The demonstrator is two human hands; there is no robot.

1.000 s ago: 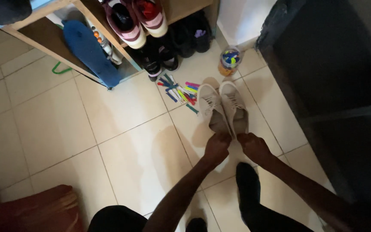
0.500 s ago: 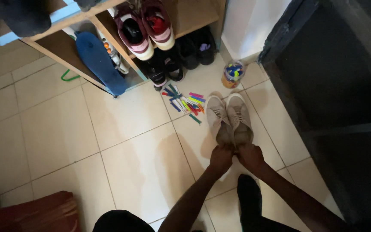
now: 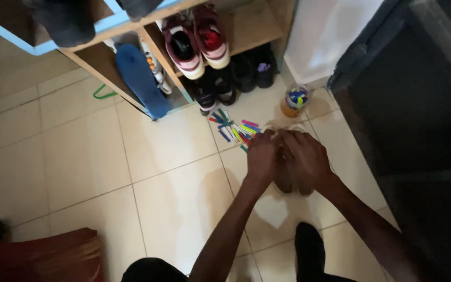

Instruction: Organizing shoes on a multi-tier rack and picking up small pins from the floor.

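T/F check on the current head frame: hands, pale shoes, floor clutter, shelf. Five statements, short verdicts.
1. Both hands rest on the pale shoes. True: left hand, right hand.
2. The coloured pegs lie on the tile floor. True.
3. The blue board lies flat on the floor. False: it leans in the wooden shelf.
4. The clear jar is on the shelf. False: it stands on the floor.
5. The maroon sneakers sit on the shelf. True.

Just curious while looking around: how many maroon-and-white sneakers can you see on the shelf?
2. One maroon sneaker sits on the left, the other maroon sneaker right beside it, both on the wooden rack. More may be hidden above the frame.
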